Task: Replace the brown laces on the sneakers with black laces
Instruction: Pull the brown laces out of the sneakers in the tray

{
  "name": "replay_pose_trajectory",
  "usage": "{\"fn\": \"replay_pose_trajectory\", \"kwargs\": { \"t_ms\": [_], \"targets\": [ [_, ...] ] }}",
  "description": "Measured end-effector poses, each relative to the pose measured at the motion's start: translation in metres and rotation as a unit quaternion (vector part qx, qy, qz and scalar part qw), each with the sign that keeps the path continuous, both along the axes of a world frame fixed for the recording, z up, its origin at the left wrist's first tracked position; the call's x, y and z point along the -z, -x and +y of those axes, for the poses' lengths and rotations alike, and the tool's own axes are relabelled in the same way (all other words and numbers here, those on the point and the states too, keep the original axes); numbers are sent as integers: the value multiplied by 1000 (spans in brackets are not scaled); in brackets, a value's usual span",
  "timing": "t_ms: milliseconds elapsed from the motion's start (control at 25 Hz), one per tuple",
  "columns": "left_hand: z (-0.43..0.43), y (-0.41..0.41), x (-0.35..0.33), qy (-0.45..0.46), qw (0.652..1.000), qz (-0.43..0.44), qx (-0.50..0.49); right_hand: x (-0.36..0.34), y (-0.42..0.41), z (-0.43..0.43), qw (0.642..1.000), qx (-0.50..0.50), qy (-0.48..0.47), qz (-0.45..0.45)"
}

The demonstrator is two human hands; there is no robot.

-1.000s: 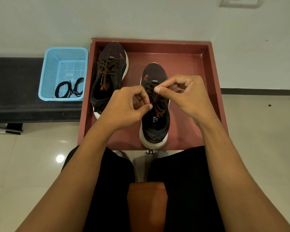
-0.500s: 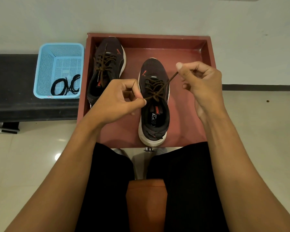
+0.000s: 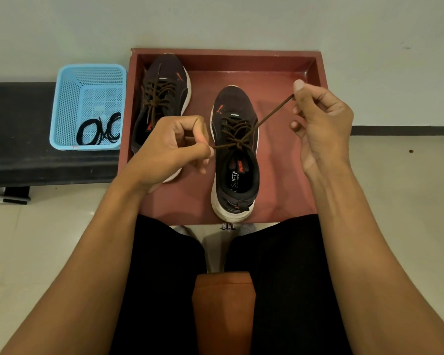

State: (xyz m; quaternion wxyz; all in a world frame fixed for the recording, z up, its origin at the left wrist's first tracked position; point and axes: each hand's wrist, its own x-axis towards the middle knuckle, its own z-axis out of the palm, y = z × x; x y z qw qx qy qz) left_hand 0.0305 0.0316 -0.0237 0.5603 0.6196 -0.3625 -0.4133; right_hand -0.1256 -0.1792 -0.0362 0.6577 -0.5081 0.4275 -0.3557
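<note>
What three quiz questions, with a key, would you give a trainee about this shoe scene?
1. True or false: the black laces lie in the blue basket.
2. Whose lace do the hands hold: A) the shoe beside the basket, B) the middle shoe in the tray?
3. Fill in: the left hand and the right hand each pinch an end of the ____.
Key: 1. true; 2. B; 3. brown lace.

I am seeing black sneakers (image 3: 237, 106) showing white soles and brown laces (image 3: 235, 131), a reddish-brown tray (image 3: 280, 175), and black laces (image 3: 98, 131) lying in a light-blue mesh basket (image 3: 67, 98).
</note>
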Motion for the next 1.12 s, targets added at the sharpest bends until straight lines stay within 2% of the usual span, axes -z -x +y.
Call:
{"fn": "replay_pose_trajectory", "kwargs": {
  "t_ms": [200,320,440,560,760,880,1000,1120],
  "targets": [
    [1,-2,0,20,998,49,13,1,1,-2,998,54,-17,-29],
    [3,-4,-2,49,992,114,20,0,2,-6,994,99,-30,-44],
    [3,-6,-2,74,986,151,18,0,3,-7,993,96,-37,-61],
    [2,-7,0,76,985,148,41,0,0,-4,993,60,-49,-94],
    [0,-2,1,15,996,71,61,0,-5,0,997,-18,-35,-69],
    [-6,2,7,-25,999,-25,3,1,-8,6,995,-82,44,35],
    [-11,3,16,-76,979,-184,-49,2,-9,13,962,-176,133,161],
    [-17,6,20,-88,958,-267,-53,-1,-8,16,918,-264,199,220]
  ]
}}
